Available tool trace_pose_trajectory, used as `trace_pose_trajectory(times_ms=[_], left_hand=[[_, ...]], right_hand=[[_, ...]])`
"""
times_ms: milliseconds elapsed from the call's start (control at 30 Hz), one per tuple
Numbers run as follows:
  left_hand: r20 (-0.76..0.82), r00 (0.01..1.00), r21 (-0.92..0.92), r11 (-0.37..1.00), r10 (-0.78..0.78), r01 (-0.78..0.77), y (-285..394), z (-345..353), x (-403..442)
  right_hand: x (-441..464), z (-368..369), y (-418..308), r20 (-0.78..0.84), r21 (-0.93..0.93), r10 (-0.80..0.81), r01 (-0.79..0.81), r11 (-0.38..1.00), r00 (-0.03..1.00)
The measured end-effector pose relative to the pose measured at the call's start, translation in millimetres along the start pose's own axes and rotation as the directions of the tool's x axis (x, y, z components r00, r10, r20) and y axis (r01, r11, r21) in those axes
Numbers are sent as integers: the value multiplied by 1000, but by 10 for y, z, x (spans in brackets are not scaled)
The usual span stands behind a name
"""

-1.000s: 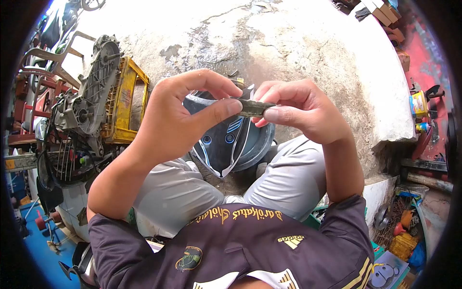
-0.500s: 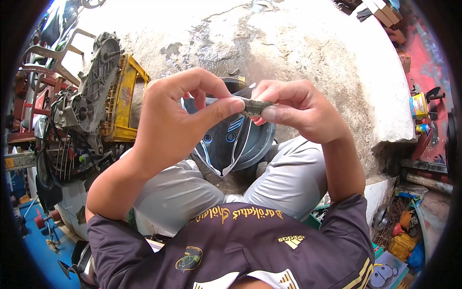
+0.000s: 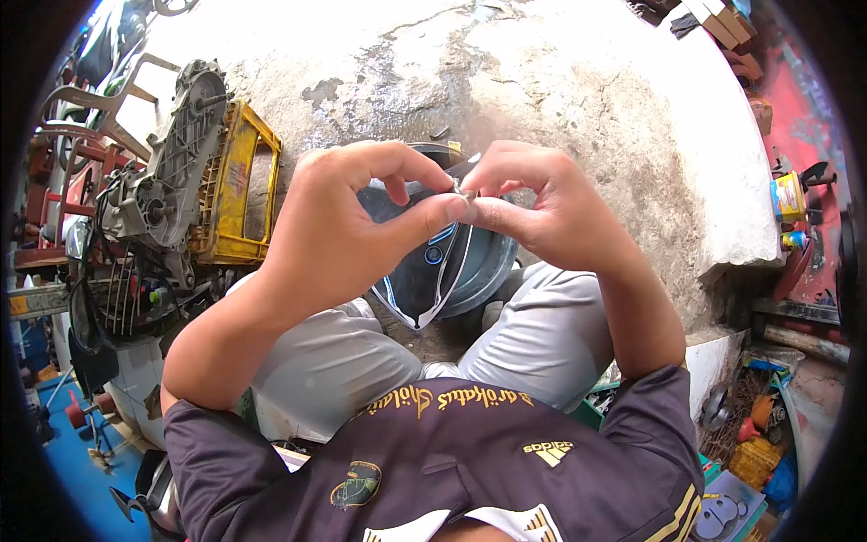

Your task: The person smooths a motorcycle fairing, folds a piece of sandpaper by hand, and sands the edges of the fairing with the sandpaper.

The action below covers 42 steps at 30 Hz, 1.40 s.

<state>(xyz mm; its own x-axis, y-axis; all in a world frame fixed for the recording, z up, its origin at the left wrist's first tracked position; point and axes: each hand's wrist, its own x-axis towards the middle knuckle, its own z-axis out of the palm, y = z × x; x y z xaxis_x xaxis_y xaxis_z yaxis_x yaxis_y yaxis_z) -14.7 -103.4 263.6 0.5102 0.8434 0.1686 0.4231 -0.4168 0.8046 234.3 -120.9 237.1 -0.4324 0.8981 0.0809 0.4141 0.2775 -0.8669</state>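
Note:
A small grey-green piece (image 3: pixel 461 191) is pinched between my two hands, mostly hidden by the fingertips. My left hand (image 3: pixel 361 217) grips its left side with thumb and fingers. On the other side, my right hand (image 3: pixel 533 199) holds it too, and the thumbs nearly touch. Below them, a dark panel with blue markings and white edges (image 3: pixel 417 280) rests over a dark round tub (image 3: pixel 492 271) between my knees.
An engine casing (image 3: pixel 185 154) stands by a yellow crate (image 3: pixel 244 181) at the left, near a brown chair (image 3: pixel 113 99). A white ledge (image 3: pixel 741 226) runs along the right. Assorted parts fill a bin (image 3: pixel 754 434) at the lower right.
My right hand has moved left toward my left hand, and the fingertips have come together. Far less of the grey-green piece shows between them than before.

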Motion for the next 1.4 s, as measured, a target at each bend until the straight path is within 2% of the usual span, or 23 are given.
trace_pose_trajectory(times_ms=[67, 100, 167, 200, 267, 300, 367, 433, 467, 500, 567, 700, 767, 800, 867, 900, 967, 1100, 1300, 1367, 1400], left_hand=[[-20, 1000, 9, 1000, -5, 5, -8, 7, 2], [-42, 999, 19, 1000, -9, 10, -11, 8, 3], [-72, 997, 9, 1000, 6, -6, 0, -9, -6], [-102, 995, 0, 1000, 23, -23, 8, -22, -10], [-141, 988, 26, 997, 69, -66, 5, -95, -29], [-179, 977, 55, 993, 117, -109, 12, -132, -32], [-202, 972, 18, 993, 117, -116, 38, -172, -58], [-332, 937, -83, 986, 109, -144, -5, -210, -77], [-329, 939, -100, 985, 102, -142, -10, -217, -91], [-329, 939, -102, 985, 98, -138, 1, -227, -98], [-198, 975, -3, 994, 105, -108, 32, -260, -115], [-144, 982, 40, 993, 119, -114, 51, -214, -96], [-131, 961, 130, 965, 244, -227, 42, -205, -76], [-132, 961, 130, 966, 242, -225, 31, -184, -62], [-155, 916, 227, 916, 370, -332, -3, -122, -41], [-157, 917, 227, 917, 368, -329, -13, -107, -31], [-160, 869, 321, 857, 468, -403, -25, -87, -20], [-161, 846, 388, 821, 508, -419, -1, -70, -27], [-185, 811, 486, 769, 556, -416, -1, -66, -62], [-176, 797, 512, 745, 578, -427, 6, -71, -68], [-173, 792, 521, 737, 585, -430, 10, -72, -70]], right_hand=[[15, -16, -41, 81, 188, 216, -228, 955, 973], [14, -28, -31, 81, 188, 216, -228, 955, 973], [6, -57, -1, 129, 443, 185, -223, 868, 974], [11, -56, -8, 129, 444, 185, -224, 868, 974], [20, -62, -38, 129, 623, 104, -162, 766, 986], [23, -70, -38, 128, 624, 106, -163, 764, 986], [25, -78, -25, 180, 725, 91, -194, 661, 979], [30, -74, -8, 186, 755, 90, -201, 624, 978], [35, -70, 0, 194, 781, 85, -206, 589, 977], [40, -65, 5, 198, 782, 87, -210, 587, 976], [51, -47, 8, 214, 776, 140, -255, 576, 967], [48, -52, 35, 219, 788, 125, -251, 562, 968], [50, -35, 80, 178, 802, 65, -183, 569, 982], [53, -35, 83, 179, 802, 66, -185, 568, 982], [59, -28, 88, 190, 813, 55, -188, 551, 980], [63, -30, 77, 193, 813, 54, -191, 550, 980], [71, -38, 43, 191, 796, 80, -202, 571, 978], [78, -18, 35, 154, 802, 91, -178, 571, 984], [43, 15, 35, 81, 714, 115, -138, 687, 990], [27, 31, 40, 23, 562, 54, -58, 825, 998], [23, 35, 31, 22, 562, 53, -57, 825, 998]])
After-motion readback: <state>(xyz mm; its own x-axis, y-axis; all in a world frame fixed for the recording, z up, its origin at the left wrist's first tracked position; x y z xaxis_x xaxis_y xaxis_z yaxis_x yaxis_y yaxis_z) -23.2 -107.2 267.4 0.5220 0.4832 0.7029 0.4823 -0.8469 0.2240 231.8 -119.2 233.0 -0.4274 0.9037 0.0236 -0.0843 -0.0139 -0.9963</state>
